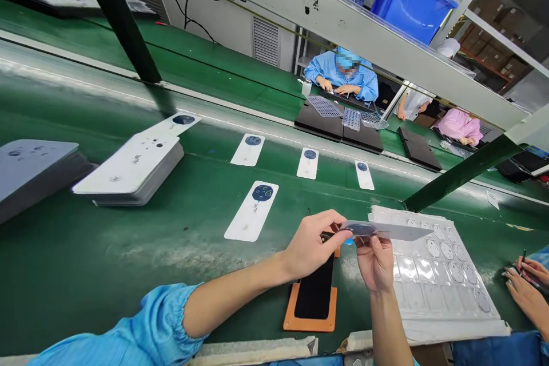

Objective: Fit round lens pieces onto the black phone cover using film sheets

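Note:
A thin white phone back panel (403, 231) with a dark round camera piece is held almost edge-on above the bench. My left hand (315, 243) pinches its camera end between thumb and fingers. From below, my right hand (377, 263) grips the same panel near its middle. Beneath my hands lies an orange fixture (309, 325) with a black pad (316, 291), partly covered by my left hand. Right of my hands is a clear blister tray (414, 297) with round ring-shaped pieces in some pockets. Another white panel (251, 214) lies flat to the left.
Three single panels (307, 164) lie farther back in a row. Stacks of white panels (128, 168) and grey panels (36, 154) stand at left. Slanted posts (463, 174) rise from the green bench (171, 251). A co-worker's hands (529, 286) are at right; people in workwear sit across.

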### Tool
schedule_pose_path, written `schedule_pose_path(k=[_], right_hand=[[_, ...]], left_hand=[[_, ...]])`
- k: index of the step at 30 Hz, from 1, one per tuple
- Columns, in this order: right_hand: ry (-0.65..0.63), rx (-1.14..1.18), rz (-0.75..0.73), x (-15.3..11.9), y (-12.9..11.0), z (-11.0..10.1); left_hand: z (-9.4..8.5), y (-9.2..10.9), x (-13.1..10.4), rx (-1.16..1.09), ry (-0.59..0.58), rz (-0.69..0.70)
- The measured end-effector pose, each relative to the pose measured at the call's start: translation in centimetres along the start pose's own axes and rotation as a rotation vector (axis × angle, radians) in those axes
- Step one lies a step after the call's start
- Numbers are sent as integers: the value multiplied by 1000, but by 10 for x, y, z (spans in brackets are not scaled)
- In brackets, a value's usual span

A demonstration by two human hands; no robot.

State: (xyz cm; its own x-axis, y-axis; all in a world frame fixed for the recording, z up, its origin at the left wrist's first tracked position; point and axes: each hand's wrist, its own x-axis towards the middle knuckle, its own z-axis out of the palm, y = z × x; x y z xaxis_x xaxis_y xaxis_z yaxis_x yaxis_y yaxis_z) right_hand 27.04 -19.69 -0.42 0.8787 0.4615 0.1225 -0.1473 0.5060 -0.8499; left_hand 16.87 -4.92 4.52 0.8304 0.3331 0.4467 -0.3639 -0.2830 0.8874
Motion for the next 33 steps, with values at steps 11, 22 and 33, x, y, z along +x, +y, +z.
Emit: schedule_pose_path(k=[11,22,33], right_hand=[[-6,-50,-35,3,13,32],[2,-584,128,164,36,55],[226,-1484,382,246,-14,-35]], left_hand=[[-6,-15,5,-94,110,-69],[-47,-62,51,-113,190,-319],[-92,-49,59,34,286,-254]])
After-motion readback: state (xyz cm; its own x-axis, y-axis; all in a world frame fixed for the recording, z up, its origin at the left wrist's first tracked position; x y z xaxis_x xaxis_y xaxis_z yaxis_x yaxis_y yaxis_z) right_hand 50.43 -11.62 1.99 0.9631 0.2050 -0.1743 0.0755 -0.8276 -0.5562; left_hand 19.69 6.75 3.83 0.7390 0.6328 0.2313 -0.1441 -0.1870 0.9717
